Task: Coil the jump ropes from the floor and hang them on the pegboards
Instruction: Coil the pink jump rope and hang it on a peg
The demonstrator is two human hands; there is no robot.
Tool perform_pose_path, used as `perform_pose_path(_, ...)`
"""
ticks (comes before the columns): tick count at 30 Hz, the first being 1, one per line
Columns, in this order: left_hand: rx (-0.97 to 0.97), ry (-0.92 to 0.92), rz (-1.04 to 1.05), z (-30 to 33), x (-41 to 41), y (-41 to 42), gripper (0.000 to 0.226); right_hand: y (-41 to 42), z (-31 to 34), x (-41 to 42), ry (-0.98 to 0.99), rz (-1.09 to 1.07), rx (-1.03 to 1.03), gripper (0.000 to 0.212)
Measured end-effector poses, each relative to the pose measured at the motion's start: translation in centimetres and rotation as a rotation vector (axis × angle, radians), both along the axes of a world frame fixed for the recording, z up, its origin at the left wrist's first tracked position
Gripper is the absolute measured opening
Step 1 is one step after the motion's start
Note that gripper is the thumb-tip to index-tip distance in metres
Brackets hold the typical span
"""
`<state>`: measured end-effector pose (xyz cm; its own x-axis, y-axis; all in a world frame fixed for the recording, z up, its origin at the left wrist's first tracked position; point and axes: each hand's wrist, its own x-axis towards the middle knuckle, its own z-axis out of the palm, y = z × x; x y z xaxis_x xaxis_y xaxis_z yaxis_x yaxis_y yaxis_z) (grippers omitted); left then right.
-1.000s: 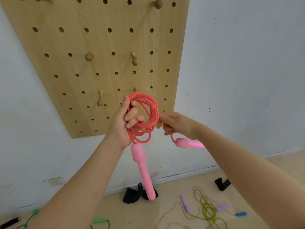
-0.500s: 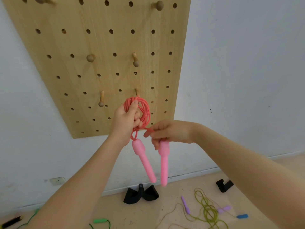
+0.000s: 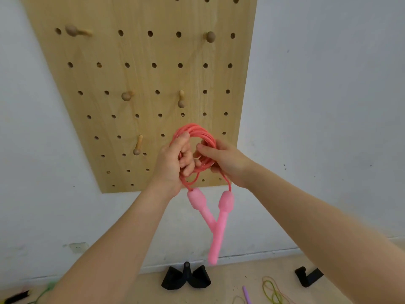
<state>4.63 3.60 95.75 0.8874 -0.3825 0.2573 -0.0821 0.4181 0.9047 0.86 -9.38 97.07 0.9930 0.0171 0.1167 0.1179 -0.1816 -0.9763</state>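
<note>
1. Holding the coiled pink-red rubbery jump rope (image 3: 198, 137) up in front of the pale wooden pegboard (image 3: 140, 69), the person has both hands on the bundle: the left hand (image 3: 173, 163) has its fingers curled through the loops and clenched round the strands, and the right hand (image 3: 225, 161) pinches the opposite side of the coil.
2. Below the grip, the two soft-looking pink handles (image 3: 215, 218) dangle on short lengths of cord and cross each other, clear of the floor.
3. The cord looks thin, glossy and springy, so I would expect the loops to try to fan open if the hold loosens; the handles seem the heaviest part and will likely swing.
4. The best hold is probably where the strands bunch together, leaving the top arc of the coil free to slip over a peg.
5. Just beyond the left hand's side of the grip, a round-knobbed wooden peg (image 3: 138, 145) juts from the board; another peg (image 3: 181, 99) sits above the coil.
6. Far below the grip, a yellow-green rope (image 3: 271, 290) lies loose on the floor.
</note>
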Motion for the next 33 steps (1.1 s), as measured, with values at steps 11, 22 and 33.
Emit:
perform_pose_path(11, 0.303, -0.149, 0.353, 0.8, 2.4, -0.9, 0.035, -3.0, 1.1, 3.3, -0.15, 0.157, 0.321, 0.014)
perform_pose_path(22, 0.352, -0.476, 0.234, 8.6, 13.3, -2.0, 0.014, -2.7, 8.9, 12.4, -0.453, -0.304, 0.072, 0.016)
perform_pose_path(33, 0.344, -0.673, 0.236, 18.4, 22.2, -8.6, 0.015, -7.9, 17.4, 18.0, -0.683, -0.649, -0.071, 0.004)
